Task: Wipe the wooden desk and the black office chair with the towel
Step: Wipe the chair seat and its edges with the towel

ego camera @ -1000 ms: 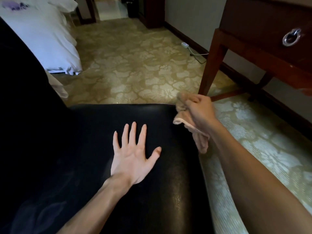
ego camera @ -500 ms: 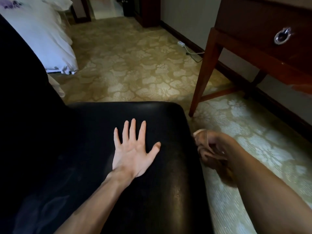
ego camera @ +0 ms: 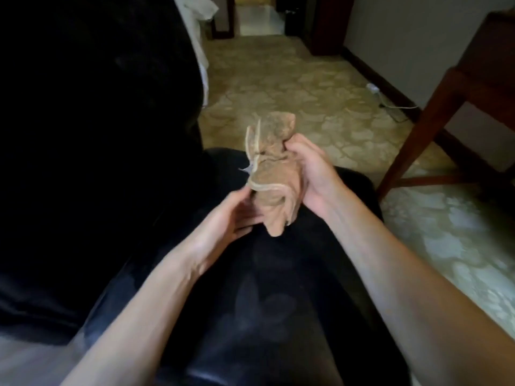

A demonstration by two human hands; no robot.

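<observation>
Towel (ego camera: 271, 174): one, tan, bunched into a lump and held up above the seat of the one black office chair (ego camera: 278, 302), between two bare hands. The right hand (ego camera: 313, 179) grips its right side; the thumb shows against the cloth, while the fingers curl round behind it and are hidden. The left hand (ego camera: 237, 210) meets the towel's lower left end with the thumb at the hem and the fingers beneath, but motion blur smears them, so I cannot tell whether they clamp the cloth or only touch it. The chair's back fills the left as a dark mass with no detail to make out. Only one wooden desk (ego camera: 426, 129) shows, cut off by the right edge: one leg and a low crossbar are plain. Patterned carpet (ego camera: 278, 87) lies beyond, with one white plug (ego camera: 373, 87) by the wall and a corner of one white bed (ego camera: 202, 9) at the top
</observation>
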